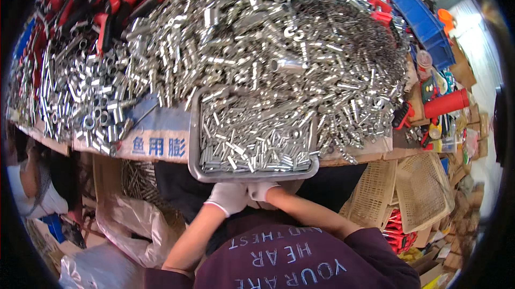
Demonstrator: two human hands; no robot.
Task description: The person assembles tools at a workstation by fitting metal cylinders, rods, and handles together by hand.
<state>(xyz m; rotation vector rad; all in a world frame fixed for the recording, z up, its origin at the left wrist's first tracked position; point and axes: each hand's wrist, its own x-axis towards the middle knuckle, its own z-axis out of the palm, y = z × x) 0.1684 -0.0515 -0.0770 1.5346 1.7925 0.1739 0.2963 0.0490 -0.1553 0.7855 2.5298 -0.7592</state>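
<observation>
My left hand (229, 196), in a white glove, is just below the front rim of a grey metal tray (251, 176). Beside it, almost touching, is my right hand (262, 190), gloved alike. The fingers of both are hidden, so whether they hold anything does not show. Small silvery metal bits (252, 141), many of them short rods, fill the tray, whose front end juts past the table edge. Behind and around it rises a big heap of shiny metal sockets and tool bits (225, 47).
Red-and-black tool handles (126, 2) lie at the far left of the heap. Far right are a blue bin (424, 23) and a red cylinder (446, 104). Cream plastic baskets (424, 192) stand below the table at right. At left are clear plastic bags (131, 230) and another person's arm (29, 173).
</observation>
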